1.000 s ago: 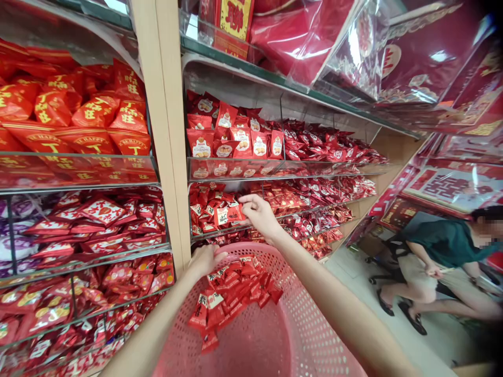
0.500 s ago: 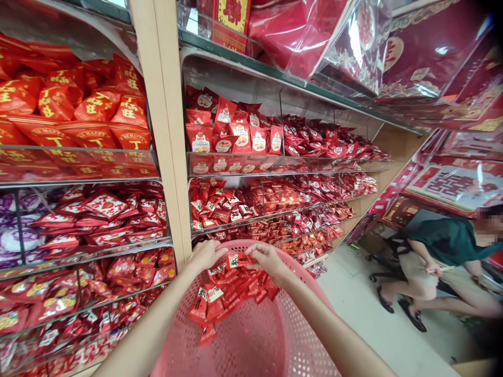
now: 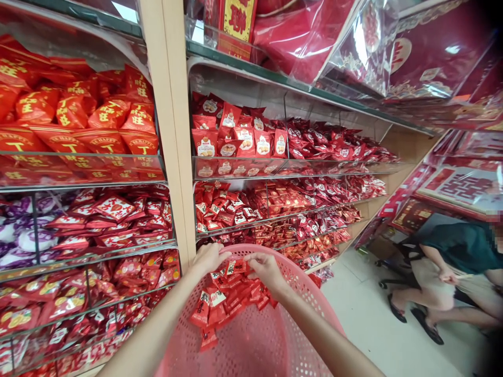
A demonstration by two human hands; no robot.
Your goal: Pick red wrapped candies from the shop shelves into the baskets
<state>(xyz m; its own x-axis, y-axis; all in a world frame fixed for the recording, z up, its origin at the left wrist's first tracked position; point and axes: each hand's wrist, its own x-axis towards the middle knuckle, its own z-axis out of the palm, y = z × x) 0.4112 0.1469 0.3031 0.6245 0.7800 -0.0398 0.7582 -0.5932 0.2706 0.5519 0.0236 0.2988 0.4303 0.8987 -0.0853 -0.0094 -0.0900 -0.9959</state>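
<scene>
Down from the shelf to the basket since the first frame, the right hand has narrowly curled fingers at the end of a packet; whether they grip it, I cannot tell. That packet lies at the pile's far edge, near the basket's far rim. At that rim's left, the left hand holds the basket. Beyond, a wooden post divides glass-fronted shelves of red bags. Rightward, a person sits above a pale floor.
</scene>
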